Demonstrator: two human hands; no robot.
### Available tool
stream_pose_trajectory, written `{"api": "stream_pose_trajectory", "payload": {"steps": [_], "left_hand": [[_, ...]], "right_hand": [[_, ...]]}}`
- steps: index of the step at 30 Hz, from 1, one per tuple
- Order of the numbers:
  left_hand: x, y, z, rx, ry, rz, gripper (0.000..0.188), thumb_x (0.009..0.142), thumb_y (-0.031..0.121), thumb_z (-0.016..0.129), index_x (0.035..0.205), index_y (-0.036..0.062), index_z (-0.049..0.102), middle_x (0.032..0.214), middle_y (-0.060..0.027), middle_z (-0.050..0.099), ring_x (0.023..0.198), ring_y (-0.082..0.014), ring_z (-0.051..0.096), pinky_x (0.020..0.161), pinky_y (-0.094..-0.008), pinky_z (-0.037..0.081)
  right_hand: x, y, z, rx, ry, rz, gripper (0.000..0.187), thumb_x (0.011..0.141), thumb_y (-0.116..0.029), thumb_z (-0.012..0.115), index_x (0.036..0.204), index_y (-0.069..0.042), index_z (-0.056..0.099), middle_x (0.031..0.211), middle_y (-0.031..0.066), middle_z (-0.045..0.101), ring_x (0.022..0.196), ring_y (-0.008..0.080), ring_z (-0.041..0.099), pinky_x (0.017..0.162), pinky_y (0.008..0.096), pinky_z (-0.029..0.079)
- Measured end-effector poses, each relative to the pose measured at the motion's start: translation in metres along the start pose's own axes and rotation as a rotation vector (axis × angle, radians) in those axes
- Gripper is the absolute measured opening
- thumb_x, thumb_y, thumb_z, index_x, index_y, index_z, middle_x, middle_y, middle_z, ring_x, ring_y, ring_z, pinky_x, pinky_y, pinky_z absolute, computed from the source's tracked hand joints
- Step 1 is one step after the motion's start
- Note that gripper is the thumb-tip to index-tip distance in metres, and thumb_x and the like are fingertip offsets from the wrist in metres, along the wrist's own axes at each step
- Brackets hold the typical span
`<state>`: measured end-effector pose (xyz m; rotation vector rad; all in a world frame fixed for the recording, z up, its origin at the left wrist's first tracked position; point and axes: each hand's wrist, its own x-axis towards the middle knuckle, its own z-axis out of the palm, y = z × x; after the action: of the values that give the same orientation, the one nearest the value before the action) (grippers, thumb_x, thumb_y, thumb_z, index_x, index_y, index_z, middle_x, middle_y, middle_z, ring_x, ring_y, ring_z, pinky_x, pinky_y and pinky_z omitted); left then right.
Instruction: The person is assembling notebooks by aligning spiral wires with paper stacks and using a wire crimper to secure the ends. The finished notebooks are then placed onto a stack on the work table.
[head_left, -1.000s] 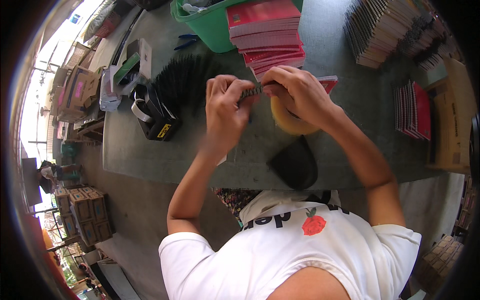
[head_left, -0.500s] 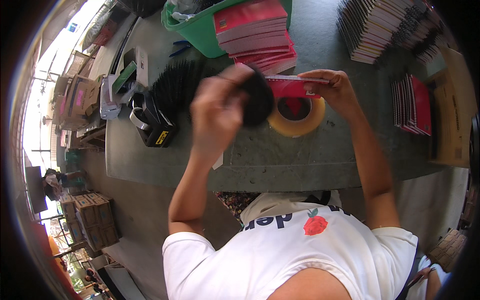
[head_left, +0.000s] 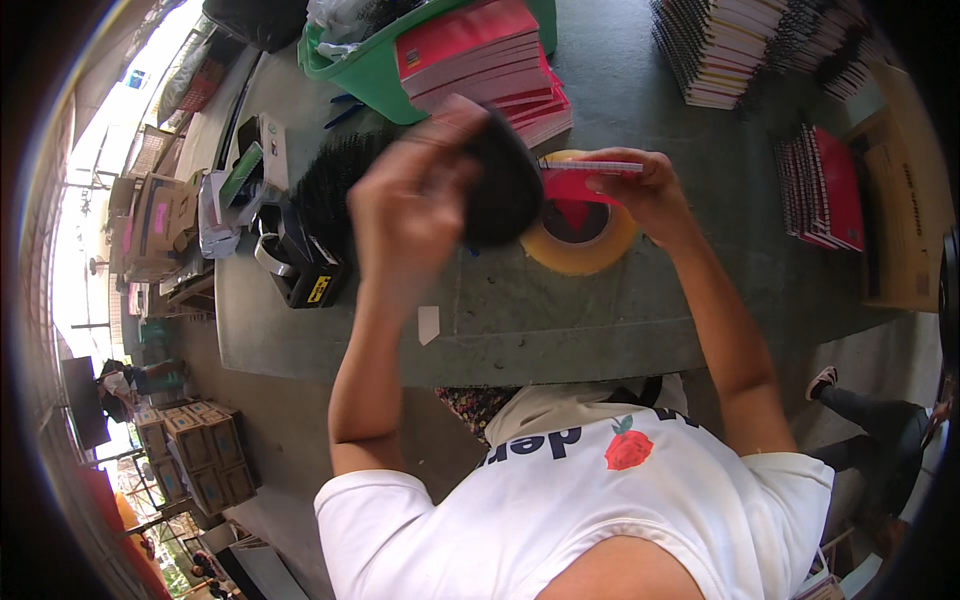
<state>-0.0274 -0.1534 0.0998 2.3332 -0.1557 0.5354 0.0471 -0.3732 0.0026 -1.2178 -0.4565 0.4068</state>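
Observation:
My left hand (head_left: 405, 200), blurred by motion, is curled at a black, rounded thing (head_left: 508, 185) whose kind I cannot make out. That dark thing is close to the left end of a small red notebook (head_left: 572, 186) with white page edges. My right hand (head_left: 655, 195) pinches the notebook's right end, thumb on the red cover and fingers behind. Below the notebook a wide roll of clear yellowish tape (head_left: 590, 262) lies flat on the green-grey table (head_left: 560, 335). Black plastic binding coils (head_left: 335, 190) lie heaped beyond my left wrist.
Red notebooks (head_left: 465, 50) are stacked before a green basket (head_left: 375, 85). Bound notebooks (head_left: 725, 55) stand at the back right; red spiral notebooks (head_left: 835, 190) lie near a cardboard box (head_left: 900, 200). A black tape dispenser (head_left: 305, 270) sits left. Another person's legs (head_left: 865, 430) show at right.
The view has shifted slightly. My left hand and the black thing still blur beside the notebook, which my right hand keeps holding. A person's legs have come into view at right.

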Motion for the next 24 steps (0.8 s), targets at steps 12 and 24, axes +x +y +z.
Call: {"api": "stream_pose_trajectory", "payload": {"steps": [12,24], "left_hand": [[0.0,0.006,0.026,-0.233,-0.189,0.027,0.036,0.079,-0.003,0.061,0.115,0.0051,0.062,0.099,-0.0147,0.066,0.089,-0.0209,0.064,0.081,-0.0307,0.05],[-0.023,0.021,0.058,-0.354,-0.517,-0.057,0.042,0.074,-0.009,0.053,0.11,0.0074,0.065,0.083,-0.0141,0.06,0.073,-0.0213,0.062,0.069,-0.0307,0.051]], "right_hand": [[-0.002,0.005,0.0,-0.312,0.073,0.041,0.024,0.081,0.004,0.064,0.105,0.002,0.064,0.096,0.0037,0.067,0.087,0.0093,0.061,0.079,0.0234,0.05],[-0.004,0.005,-0.007,0.042,-0.135,-0.164,0.026,0.083,-0.007,0.065,0.108,0.0,0.065,0.101,0.0034,0.067,0.087,0.0082,0.061,0.077,0.0238,0.05]]}}
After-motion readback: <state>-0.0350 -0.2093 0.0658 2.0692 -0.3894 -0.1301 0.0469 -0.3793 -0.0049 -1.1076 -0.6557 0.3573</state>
